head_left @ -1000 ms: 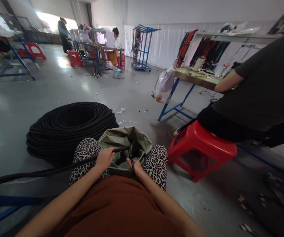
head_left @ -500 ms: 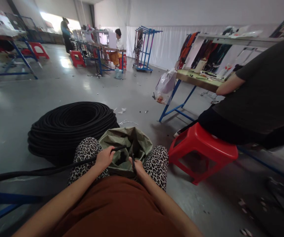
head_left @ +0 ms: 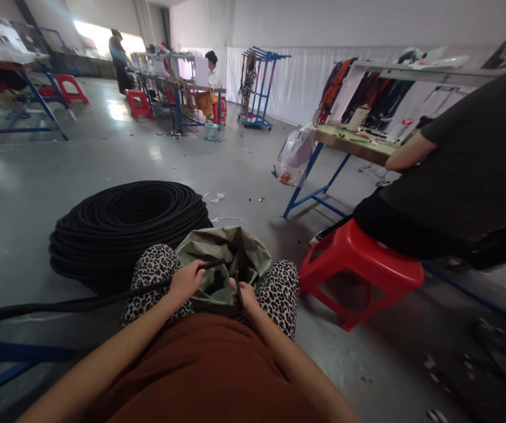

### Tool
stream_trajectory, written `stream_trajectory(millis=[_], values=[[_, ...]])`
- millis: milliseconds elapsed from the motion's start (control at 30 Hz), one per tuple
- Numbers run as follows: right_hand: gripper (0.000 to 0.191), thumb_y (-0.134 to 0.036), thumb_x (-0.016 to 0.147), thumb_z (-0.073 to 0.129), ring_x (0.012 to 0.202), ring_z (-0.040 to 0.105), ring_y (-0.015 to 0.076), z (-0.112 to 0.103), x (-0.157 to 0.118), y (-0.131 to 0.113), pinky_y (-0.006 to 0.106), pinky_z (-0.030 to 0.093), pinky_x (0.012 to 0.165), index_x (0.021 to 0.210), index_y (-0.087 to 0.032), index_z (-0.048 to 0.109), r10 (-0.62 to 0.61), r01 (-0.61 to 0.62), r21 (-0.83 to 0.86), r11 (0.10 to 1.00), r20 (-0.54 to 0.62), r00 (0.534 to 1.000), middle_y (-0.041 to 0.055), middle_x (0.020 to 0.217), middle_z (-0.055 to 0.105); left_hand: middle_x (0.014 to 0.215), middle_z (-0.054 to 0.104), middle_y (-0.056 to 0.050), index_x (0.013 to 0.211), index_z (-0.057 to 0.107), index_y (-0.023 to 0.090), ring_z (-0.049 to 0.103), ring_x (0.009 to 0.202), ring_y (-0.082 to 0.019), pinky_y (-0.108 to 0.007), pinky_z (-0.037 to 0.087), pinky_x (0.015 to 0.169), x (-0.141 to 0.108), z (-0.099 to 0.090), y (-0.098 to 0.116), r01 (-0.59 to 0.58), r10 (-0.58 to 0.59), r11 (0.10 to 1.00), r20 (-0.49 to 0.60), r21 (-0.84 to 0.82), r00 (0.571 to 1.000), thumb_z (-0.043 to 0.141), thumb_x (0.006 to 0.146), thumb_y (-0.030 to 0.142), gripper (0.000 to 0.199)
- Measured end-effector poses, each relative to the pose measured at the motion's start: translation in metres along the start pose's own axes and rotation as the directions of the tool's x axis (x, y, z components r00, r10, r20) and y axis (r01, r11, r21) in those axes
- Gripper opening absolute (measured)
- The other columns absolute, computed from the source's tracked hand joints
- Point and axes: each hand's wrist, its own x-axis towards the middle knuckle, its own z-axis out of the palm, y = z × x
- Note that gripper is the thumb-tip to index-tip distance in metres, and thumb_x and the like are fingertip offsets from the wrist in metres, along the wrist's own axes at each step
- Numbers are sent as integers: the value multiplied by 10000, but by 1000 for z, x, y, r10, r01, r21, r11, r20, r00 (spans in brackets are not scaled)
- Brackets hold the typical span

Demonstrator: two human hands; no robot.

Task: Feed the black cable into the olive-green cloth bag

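My left hand [head_left: 186,281] is closed around a thick black cord [head_left: 98,301], whose short free end pokes out past my fingers over an open green sack [head_left: 253,249]. The cord trails off to the left edge of the view. In my right hand [head_left: 246,295] is a pair of dark scissors [head_left: 238,288], my fingers wrapped round the handles and the blades pointing up and away over the sack, close to the cord's end. The sack stands between my knees, and dark pieces inside are hard to make out.
A big coil of black cord [head_left: 81,235] lies on the floor at front left. Close on the right, a person in a dark shirt [head_left: 468,164] sits on a red stool [head_left: 376,252] at a worktable [head_left: 367,150]. A plastic bag [head_left: 294,155] hangs from its corner.
Hardly anything differs. The scissors and my right hand have shifted very slightly; my left hand keeps its hold on the cord in the same place.
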Motion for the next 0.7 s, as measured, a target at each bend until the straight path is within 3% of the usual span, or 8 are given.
stream_trajectory(millis=[67,267,700], values=[[420,-553,782,690,408,456,82,2,-4,-2,201,363,435,739,-165,537,56,-58,38,998,46,997,-51,531,495,1182,714,-74,1204,611,207,659,1072,-216,-314,463,913,0,0,0,0,0,1000,-6,-1,1000,448,937,303,327],[436,-523,734,757,467,512,83,7,-12,-7,201,379,478,698,-139,552,19,-11,-61,998,138,990,-32,568,530,1182,714,-74,1196,612,201,661,1067,-221,-322,466,915,0,0,1,-12,12,1000,-11,-8,1000,442,938,306,327],[409,-500,753,733,504,493,86,4,-15,-8,207,377,527,667,-133,576,-50,78,-161,984,171,984,-34,560,524,1174,715,-68,1178,618,209,656,1071,-209,-309,461,919,-2,1,3,-29,29,1000,-11,-3,1000,446,937,308,312]])
